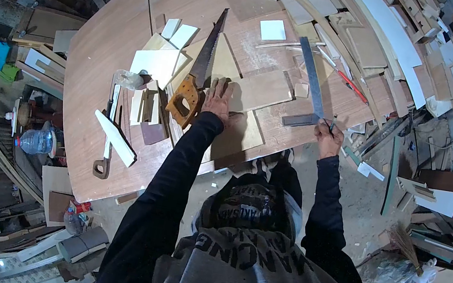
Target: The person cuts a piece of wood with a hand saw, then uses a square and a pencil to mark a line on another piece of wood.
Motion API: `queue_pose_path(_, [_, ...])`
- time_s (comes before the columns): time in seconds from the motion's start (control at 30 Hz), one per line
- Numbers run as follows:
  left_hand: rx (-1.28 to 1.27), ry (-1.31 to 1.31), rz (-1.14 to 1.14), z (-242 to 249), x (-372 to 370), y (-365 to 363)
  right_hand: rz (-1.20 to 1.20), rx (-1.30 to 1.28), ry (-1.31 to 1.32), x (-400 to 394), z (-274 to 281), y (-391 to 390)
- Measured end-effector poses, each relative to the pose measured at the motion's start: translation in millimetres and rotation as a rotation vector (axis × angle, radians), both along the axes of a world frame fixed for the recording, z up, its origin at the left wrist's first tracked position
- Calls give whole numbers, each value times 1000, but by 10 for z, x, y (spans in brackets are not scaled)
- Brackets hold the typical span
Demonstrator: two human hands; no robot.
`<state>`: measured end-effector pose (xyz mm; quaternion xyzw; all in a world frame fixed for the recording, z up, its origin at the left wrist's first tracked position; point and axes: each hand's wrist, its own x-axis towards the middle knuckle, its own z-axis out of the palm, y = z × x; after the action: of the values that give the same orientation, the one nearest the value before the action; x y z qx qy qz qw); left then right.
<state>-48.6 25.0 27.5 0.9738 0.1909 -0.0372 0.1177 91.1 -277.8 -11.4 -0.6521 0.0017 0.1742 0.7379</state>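
My left hand [218, 101] lies with its fingers spread on a flat board [262, 92], just right of the wooden handle of a handsaw [184, 104]. The saw's dark blade points away from me. My right hand [328, 139] is closed around a thin dark pencil-like tool [333, 124] near the table's front edge. Beside its fingertips is the corner of a metal square [312, 78], whose long blade runs away from me and whose short arm points left. A small wooden block [301, 90] sits between the board and the square.
White offcuts [155, 63] and a second saw [101, 167] are on the left of the table [97, 52]. A red pen-like tool [352, 86] lies at the right, near long boards [379, 32]. A plastic bottle [35, 141] stands left of the table.
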Motion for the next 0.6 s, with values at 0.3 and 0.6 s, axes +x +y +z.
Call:
queue_pose_path(0.3, [3, 53, -55, -128, 36, 157, -88, 211, 128, -150, -271, -36])
queue_pose_path(0.6, [-51, -173, -60, -159, 5, 125, 77, 237, 274, -627, -130, 713])
